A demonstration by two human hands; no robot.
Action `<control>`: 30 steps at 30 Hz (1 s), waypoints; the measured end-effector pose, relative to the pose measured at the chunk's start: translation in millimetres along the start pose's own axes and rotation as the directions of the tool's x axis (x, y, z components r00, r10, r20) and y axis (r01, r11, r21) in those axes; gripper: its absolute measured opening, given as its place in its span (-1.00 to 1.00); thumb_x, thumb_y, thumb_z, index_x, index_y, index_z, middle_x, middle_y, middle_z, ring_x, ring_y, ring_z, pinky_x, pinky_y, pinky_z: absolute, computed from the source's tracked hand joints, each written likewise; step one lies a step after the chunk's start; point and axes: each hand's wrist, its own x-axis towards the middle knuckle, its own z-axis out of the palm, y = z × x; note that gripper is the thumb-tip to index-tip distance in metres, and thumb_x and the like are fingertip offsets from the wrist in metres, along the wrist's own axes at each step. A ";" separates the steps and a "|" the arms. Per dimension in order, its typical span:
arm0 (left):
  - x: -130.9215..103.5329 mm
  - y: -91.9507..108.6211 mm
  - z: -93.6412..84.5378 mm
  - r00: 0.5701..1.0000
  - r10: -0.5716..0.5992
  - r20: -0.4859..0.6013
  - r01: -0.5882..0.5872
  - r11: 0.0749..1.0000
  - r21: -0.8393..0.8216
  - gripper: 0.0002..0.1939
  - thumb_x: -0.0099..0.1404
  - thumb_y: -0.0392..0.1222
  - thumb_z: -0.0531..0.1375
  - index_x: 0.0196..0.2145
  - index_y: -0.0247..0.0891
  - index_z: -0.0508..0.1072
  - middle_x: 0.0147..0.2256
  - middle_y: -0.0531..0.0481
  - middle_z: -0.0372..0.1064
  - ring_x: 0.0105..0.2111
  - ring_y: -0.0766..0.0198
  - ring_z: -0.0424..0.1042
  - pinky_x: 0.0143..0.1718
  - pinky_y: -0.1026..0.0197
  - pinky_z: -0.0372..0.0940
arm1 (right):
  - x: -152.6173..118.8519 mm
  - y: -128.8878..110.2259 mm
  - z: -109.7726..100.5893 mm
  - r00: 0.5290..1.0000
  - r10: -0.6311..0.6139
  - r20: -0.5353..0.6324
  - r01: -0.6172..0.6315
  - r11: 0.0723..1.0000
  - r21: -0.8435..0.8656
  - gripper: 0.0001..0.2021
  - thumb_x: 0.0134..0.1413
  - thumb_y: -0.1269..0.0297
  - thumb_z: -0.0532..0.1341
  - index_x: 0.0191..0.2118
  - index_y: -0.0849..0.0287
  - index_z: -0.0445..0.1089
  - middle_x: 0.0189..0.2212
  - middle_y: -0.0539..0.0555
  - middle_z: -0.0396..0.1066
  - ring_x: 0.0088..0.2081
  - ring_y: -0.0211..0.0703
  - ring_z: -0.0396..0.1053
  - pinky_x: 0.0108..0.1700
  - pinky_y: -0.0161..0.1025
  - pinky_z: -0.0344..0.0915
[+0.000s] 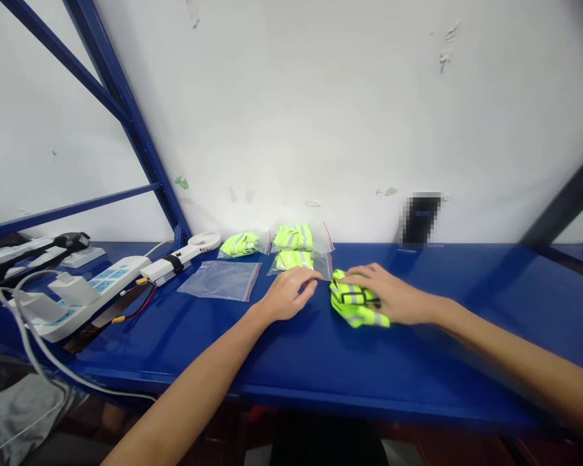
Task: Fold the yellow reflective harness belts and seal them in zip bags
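Observation:
My right hand grips a folded neon-yellow reflective vest with silver stripes and black trim, which rests on the blue table. Its fingers curve over the top of the bundle. To the left, my left hand hovers at or just above the tabletop, thumb and index finger slightly apart, holding nothing. Just beyond it lie two clear zip bags with similar yellow bundles, one bag behind the other bag. Another bagged bundle sits further left. A flat clear zip bag lies near my left forearm.
On the left are a white power strip with chargers and cables, and a white handheld fan with attached wires. A dark pixelated object leans on the white wall. Blue frame posts stand at both sides.

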 end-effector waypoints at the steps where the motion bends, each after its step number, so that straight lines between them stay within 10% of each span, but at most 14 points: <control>1: 0.4 3.5 1.1 1.000 0.005 0.024 -0.005 1.000 -0.012 -0.70 0.42 -0.16 -0.03 -0.04 -0.22 0.42 -0.13 -0.12 0.46 -0.12 0.16 0.40 -0.03 0.14 0.23 | -7.8 -13.0 2.3 0.999 -0.025 0.021 0.025 1.000 0.002 -0.28 -0.05 0.41 0.18 0.29 -0.11 0.14 0.25 0.14 0.18 0.13 0.16 0.19 0.08 0.09 0.20; 9: -1.8 7.1 0.0 0.998 -0.038 0.042 0.043 0.988 -0.146 -0.65 0.43 -0.06 -0.06 -0.15 -0.26 0.45 -0.22 -0.12 0.44 -0.20 0.18 0.38 -0.09 0.15 0.23 | 9.2 -49.3 29.3 0.974 0.046 -0.224 0.002 0.978 0.207 -0.43 -0.13 0.42 0.16 0.10 0.04 0.20 -0.08 0.13 0.40 -0.13 0.04 0.36 -0.08 -0.07 0.28; 17: -2.5 -17.7 3.8 0.931 -0.360 -0.050 0.319 0.875 -0.365 -0.46 0.45 0.10 -0.18 -0.45 -0.29 0.36 -0.49 0.01 0.32 -0.44 0.27 0.26 -0.32 0.21 0.23 | 41.1 -56.0 29.8 0.869 0.299 -0.394 -0.017 0.814 0.580 -0.63 -0.06 0.28 0.21 -0.06 0.04 0.25 -0.34 0.05 0.39 -0.39 -0.07 0.32 -0.40 -0.20 0.22; 25: -3.9 -8.0 -5.0 0.941 -0.158 -0.300 0.079 0.962 -0.260 -0.51 0.24 -0.30 0.03 0.15 -0.17 0.22 0.01 -0.15 0.28 -0.08 0.15 0.33 -0.11 0.16 0.29 | 48.4 -52.2 37.5 0.749 0.661 -0.051 -0.054 0.137 0.989 -0.64 -0.08 0.23 0.19 -0.08 0.02 0.25 -0.58 -0.09 0.22 -0.64 -0.27 0.11 -0.72 -0.34 0.05; 30: -3.6 5.2 -11.5 0.977 0.084 -0.195 -0.092 0.995 -0.031 -0.39 0.10 -0.34 0.16 0.14 -0.19 0.25 0.22 -0.23 0.10 0.19 -0.03 0.16 0.15 -0.04 0.14 | 44.1 -56.7 38.1 0.809 0.583 0.074 -0.056 -0.048 0.997 -0.80 -0.02 0.21 0.24 -0.23 0.12 0.33 -0.62 -0.10 0.23 -0.67 -0.31 0.16 -0.72 -0.37 0.10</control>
